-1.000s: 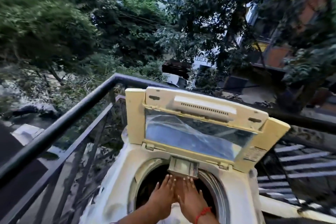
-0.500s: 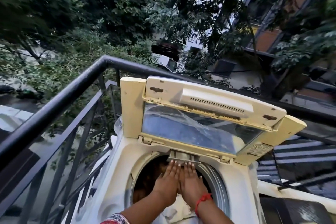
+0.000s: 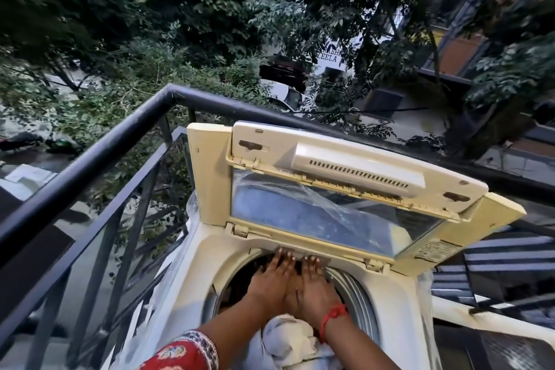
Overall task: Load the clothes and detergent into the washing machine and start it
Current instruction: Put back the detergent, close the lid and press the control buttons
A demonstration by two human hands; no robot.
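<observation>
A cream top-load washing machine (image 3: 207, 267) stands on a balcony with its folding lid (image 3: 330, 216) raised. My left hand (image 3: 270, 276) and my right hand (image 3: 312, 282) lie flat side by side over the tub opening. Their fingertips press on the detergent drawer (image 3: 300, 251) at the back rim, just under the lid hinge. The drawer sits almost flush with the rim. White clothes (image 3: 288, 336) are bunched in the tub below my wrists. A red thread circles my right wrist. The control panel is out of view.
A black metal railing (image 3: 99, 156) runs close along the left and behind the machine. Clear plastic wrap (image 3: 192, 207) hangs at the machine's left side. A striped surface (image 3: 504, 264) lies to the right. Trees and buildings fill the background.
Both hands have slid forward to the back rim, and the detergent drawer that stuck out over the tub is now pushed in. The camera has tilted down.
</observation>
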